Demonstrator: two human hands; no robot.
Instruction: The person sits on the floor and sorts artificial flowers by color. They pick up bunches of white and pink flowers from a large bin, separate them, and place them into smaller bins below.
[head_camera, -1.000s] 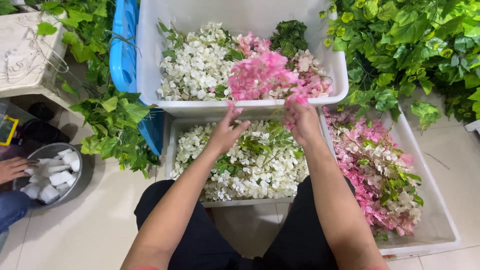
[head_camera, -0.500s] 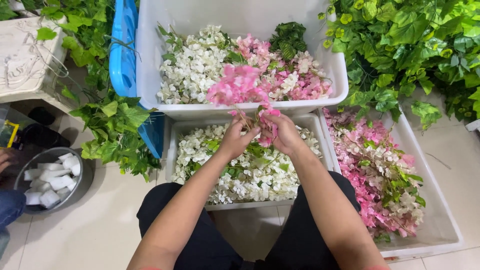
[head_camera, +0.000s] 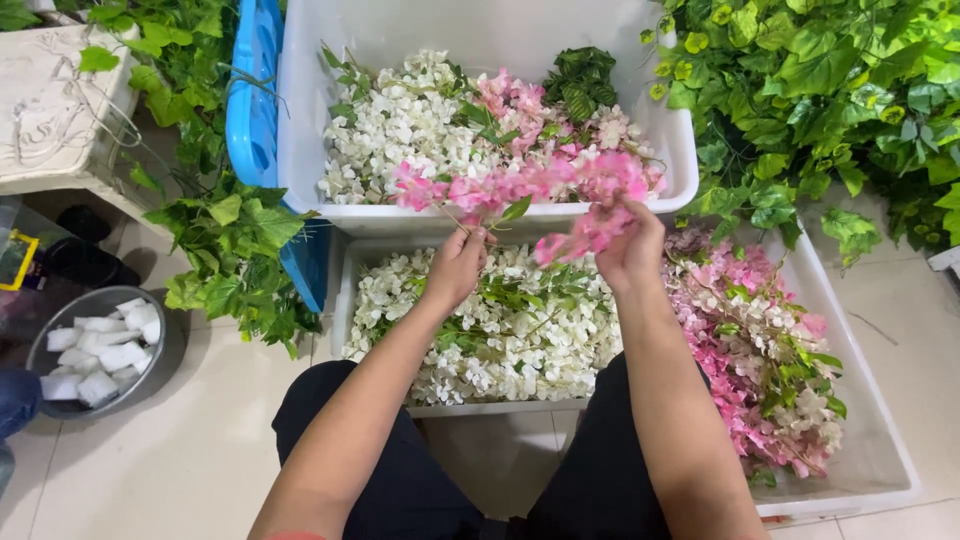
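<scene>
Far left, low: grey metal bowl (head_camera: 40, 350) on the tiled floor, filled with white foam blocks (head_camera: 100, 355); beside it a strip of blue denim at the frame edge. Above: pale carved stand (head_camera: 50, 110), then green leafy vines (head_camera: 230, 250) trailing past a blue bin lid (head_camera: 250, 100) propped on edge. Centre back: large white tub (head_camera: 480, 215) with white blossoms on its left, pink ones on its right, a dark green sprig at the rear. Just in front: smaller white bin (head_camera: 345, 300) heaped with white flowers. Above that bin, left hand (head_camera: 455, 270), fingers pinched shut on the stem of a pink flower garland (head_camera: 520, 185). Garland stretched level across the front rim of the large tub, hand to hand. Right hand (head_camera: 630, 250) raised, fingers curled closed around the garland's other end, a pink cluster hanging from the grip. Further right: white crate (head_camera: 880, 440) of pink blooms with green leaves, and dense green foliage (head_camera: 830, 90) behind. Bottom: black trousers between both forearms
</scene>
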